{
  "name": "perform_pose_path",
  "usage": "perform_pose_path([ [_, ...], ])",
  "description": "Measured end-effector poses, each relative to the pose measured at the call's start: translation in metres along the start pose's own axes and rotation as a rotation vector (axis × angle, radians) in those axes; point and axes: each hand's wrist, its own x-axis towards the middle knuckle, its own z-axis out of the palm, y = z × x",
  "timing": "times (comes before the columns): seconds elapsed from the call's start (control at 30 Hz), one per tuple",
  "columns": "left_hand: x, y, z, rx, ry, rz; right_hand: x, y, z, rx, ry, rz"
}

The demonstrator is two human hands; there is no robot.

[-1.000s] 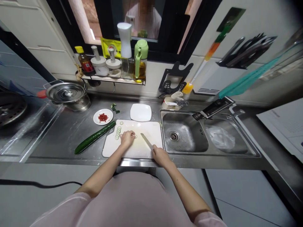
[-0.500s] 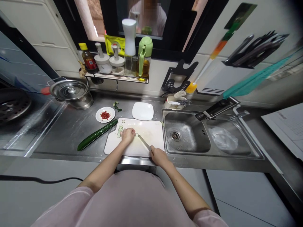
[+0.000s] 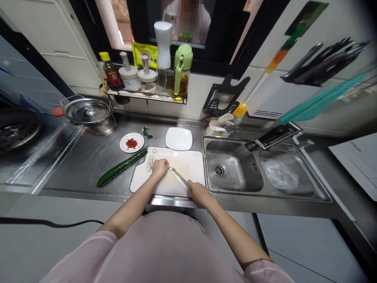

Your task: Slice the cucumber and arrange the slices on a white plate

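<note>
My right hand (image 3: 200, 192) is wrapped around the handle of a kitchen knife (image 3: 180, 177), whose blade slants up and left over the white cutting board (image 3: 191, 169). At the blade's tip is a small round cucumber slice (image 3: 171, 169). My left hand (image 3: 160, 168) is closed, its fingertips pinched at the near edge of that slice. Left of this hand, several overlapping cucumber slices (image 3: 150, 162) lie in a row, with a single slice (image 3: 154, 151) above them. A long green cucumber (image 3: 120, 169) rests on the counter, its upper end by the board's corner.
Behind the board stand an empty white square plate (image 3: 178, 138) and a small plate (image 3: 123, 146) of chopped red pieces. Green scraps (image 3: 145, 131) lie between them. To the right is a steel sink (image 3: 235, 173); a lidded pot (image 3: 101, 125) stands left. A condiment shelf (image 3: 141, 95) hangs above.
The whole view has shifted slightly. My hands, the knife and the cucumber slice keep nearly the same places on the board.
</note>
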Motion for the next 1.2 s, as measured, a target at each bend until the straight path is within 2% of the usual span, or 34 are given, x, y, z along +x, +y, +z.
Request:
perform_pose_path([
  [0.87,0.001,0.000,-0.002,-0.009,0.000,-0.007,0.011,-0.004,-0.013,-0.067,-0.012,-0.035],
  [1.2,0.000,0.001,-0.005,-0.029,-0.030,-0.024,0.009,0.004,-0.012,-0.064,-0.037,-0.043],
])
